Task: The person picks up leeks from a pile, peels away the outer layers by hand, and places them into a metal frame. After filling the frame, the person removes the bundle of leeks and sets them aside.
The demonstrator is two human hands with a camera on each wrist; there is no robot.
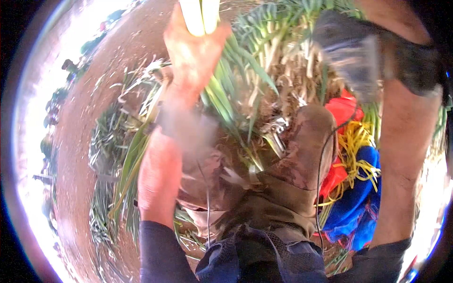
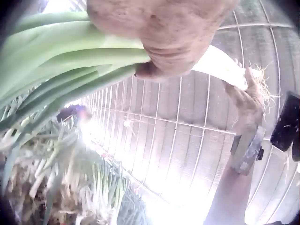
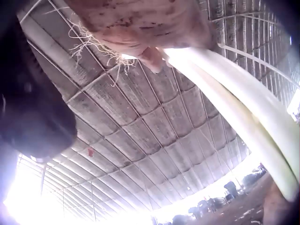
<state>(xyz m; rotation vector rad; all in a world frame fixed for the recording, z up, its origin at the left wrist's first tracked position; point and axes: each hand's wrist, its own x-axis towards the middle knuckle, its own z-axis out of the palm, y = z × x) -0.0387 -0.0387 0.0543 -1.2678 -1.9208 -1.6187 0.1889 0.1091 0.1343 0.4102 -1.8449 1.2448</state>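
Note:
My left hand [image 1: 196, 52] grips a few long green onions [image 1: 200, 16] around their stalks at the top of the head view. In the left wrist view, green leaves fan out on one side of that hand and a white shaft runs out the other. At the shaft's rooted end, my right hand [image 2: 246, 101] holds on with its fingers. Closer up in the right wrist view, the right hand [image 3: 145, 26] grips the white shafts [image 3: 243, 108], with thin roots [image 3: 105, 51] sticking out beyond it. The right hand is mostly outside the head view.
A heap of green onions [image 1: 283, 52] lies in front, and loose leaves [image 1: 106, 155] lie on the soil at the left. Beside my right knee [image 1: 306, 146] are yellow ties [image 1: 356, 146] and red and blue cloth [image 1: 351, 219]. Cables hang over my lap. A ribbed roof [image 3: 154, 108] arches overhead.

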